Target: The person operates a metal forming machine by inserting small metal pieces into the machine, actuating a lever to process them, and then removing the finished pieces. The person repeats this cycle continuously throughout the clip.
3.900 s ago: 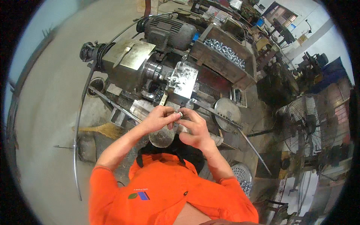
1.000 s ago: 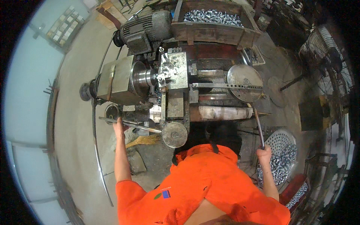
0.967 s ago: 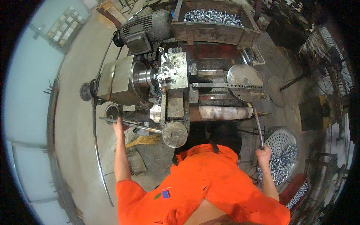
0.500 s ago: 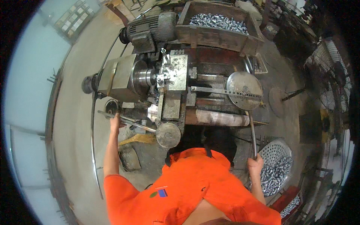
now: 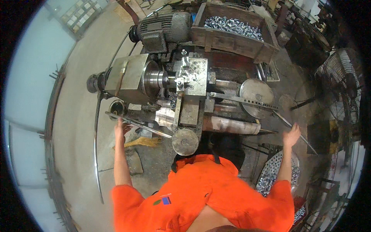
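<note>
Right lever [image 5: 284,120] has swung outward since the previous frame. Right hand [image 5: 291,136] is at it, left hand [image 5: 120,130] at the left lever [image 5: 150,129]; can't tell whether either hand's fingers are gripping. Loose hold could let a lever slip; pushing too hard might ram the tool block [image 5: 198,77] into the nearby spindle [image 5: 156,79], damaging both.

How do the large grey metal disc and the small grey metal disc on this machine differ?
The large grey metal disc looks wider than the small grey metal disc. A flat, perforated metal bar crosses the large disc; none crosses the small one. The small disc sits nearer the orange shirt than the large disc. Both are round.
</note>
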`<move>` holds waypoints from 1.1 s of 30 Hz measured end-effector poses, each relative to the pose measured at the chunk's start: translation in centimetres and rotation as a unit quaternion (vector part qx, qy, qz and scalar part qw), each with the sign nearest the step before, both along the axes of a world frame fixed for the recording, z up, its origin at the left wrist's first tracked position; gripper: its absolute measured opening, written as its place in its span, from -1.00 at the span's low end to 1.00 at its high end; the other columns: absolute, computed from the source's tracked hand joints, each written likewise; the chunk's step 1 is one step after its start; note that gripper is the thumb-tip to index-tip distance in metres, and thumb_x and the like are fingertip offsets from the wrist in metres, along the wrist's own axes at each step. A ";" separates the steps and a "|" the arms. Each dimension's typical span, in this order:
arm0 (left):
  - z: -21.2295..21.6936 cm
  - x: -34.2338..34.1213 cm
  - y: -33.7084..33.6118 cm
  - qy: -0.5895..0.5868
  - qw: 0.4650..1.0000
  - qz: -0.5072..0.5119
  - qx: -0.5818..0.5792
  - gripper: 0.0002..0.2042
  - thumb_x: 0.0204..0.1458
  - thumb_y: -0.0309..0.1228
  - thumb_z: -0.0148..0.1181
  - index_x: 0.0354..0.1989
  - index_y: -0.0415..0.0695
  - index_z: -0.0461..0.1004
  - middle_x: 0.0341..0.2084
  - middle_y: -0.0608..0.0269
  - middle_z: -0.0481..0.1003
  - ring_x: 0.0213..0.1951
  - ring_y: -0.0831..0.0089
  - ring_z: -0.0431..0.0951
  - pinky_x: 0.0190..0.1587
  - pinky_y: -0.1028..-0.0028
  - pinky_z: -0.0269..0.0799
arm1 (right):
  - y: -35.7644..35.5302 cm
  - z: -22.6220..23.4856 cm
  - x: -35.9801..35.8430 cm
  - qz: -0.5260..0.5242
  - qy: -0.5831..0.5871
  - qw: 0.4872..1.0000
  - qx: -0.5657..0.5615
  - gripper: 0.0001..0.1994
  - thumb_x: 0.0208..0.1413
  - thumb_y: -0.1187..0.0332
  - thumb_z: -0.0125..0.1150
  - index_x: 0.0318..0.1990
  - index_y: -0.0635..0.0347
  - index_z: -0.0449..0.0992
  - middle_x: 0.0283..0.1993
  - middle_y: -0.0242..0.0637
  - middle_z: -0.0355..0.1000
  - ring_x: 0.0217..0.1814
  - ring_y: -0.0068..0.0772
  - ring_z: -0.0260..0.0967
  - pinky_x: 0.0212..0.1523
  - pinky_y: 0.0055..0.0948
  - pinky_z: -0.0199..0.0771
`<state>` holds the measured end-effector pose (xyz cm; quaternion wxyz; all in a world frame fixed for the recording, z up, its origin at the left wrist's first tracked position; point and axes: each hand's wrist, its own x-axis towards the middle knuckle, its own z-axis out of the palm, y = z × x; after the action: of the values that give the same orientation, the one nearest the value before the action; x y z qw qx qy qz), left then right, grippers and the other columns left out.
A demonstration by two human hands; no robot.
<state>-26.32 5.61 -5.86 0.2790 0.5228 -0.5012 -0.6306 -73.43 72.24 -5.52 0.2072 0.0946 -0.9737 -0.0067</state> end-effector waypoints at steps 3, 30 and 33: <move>-5.3 3.5 -1.1 -0.147 0.988 -0.019 -0.052 -0.53 0.05 -0.03 0.04 -0.16 -0.26 0.35 -0.51 0.11 0.50 -0.41 0.36 0.53 -0.37 0.39 0.42 | -3.7 -0.4 5.6 0.084 0.020 0.989 -0.121 -0.23 -0.39 0.31 0.15 0.18 0.20 0.18 0.23 0.03 0.09 0.26 0.06 0.02 0.24 -0.11 0.00; -12.9 3.0 2.3 -0.487 0.788 -0.318 -0.201 -0.56 -0.05 -0.09 0.10 -0.06 -0.10 0.38 -0.24 -0.04 0.49 -0.20 0.06 0.50 -0.16 0.18 0.41 | -25.0 14.1 6.5 0.393 -0.158 0.857 -0.294 -0.67 -0.36 0.45 0.12 -0.29 0.25 0.51 -0.25 -0.05 0.45 -0.17 -0.03 0.40 -0.10 -0.29 0.38; -5.1 4.0 1.2 -0.415 0.839 -0.301 -0.180 -0.59 -0.09 -0.11 0.16 -0.14 -0.14 0.46 -0.32 -0.04 0.51 -0.25 0.11 0.51 -0.23 0.25 0.40 | -34.0 16.5 8.2 0.515 -0.186 0.781 -0.300 -0.66 -0.37 0.38 0.13 -0.30 0.21 0.52 -0.21 -0.12 0.45 -0.13 -0.06 0.37 -0.08 -0.30 0.36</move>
<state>-22.28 6.81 -10.92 -0.0698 0.4992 -0.8076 -0.3063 -65.18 38.27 10.93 0.0127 0.5145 -0.7526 0.4107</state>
